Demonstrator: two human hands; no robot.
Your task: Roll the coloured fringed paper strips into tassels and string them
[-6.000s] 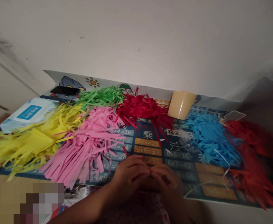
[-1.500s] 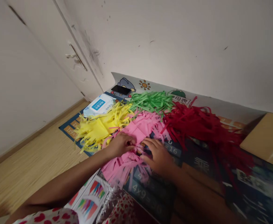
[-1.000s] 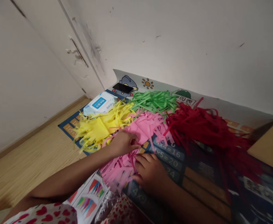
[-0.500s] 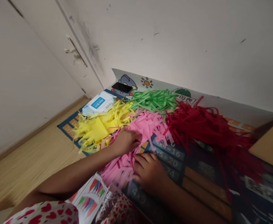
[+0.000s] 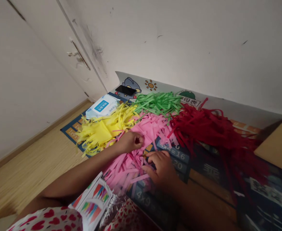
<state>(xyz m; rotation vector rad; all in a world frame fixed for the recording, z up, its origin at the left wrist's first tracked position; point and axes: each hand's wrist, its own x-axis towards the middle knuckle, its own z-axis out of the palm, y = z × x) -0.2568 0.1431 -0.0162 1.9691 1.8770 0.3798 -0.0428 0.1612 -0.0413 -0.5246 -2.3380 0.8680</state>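
Pink fringed paper (image 5: 147, 128) lies in the middle of the table, with more pink strips (image 5: 124, 170) spread below it. My left hand (image 5: 130, 142) rests over this pink paper, its fingers curled into a closed ring; whatever they may hold is hidden. To the right of the strips is my right hand (image 5: 162, 166), thumb and fingers apart and bent, close to a bunched part of the pink paper. Yellow fringed paper (image 5: 104, 128) lies left of my left hand. Green fringed paper (image 5: 159, 103) is behind the pink, and red fringed paper (image 5: 203, 128) to the right.
A wet-wipes pack (image 5: 102, 106) and a black phone (image 5: 126, 90) lie at the back left. The printed mat (image 5: 147, 195) covers the table and curls up against the wall. A cardboard box (image 5: 278, 144) stands at right; a printed packet (image 5: 94, 200) is by my lap.
My right hand has moved slightly up and right, its fingers opening away from the pink strips. My left hand has turned, showing its curled fingers, and shifted slightly left.
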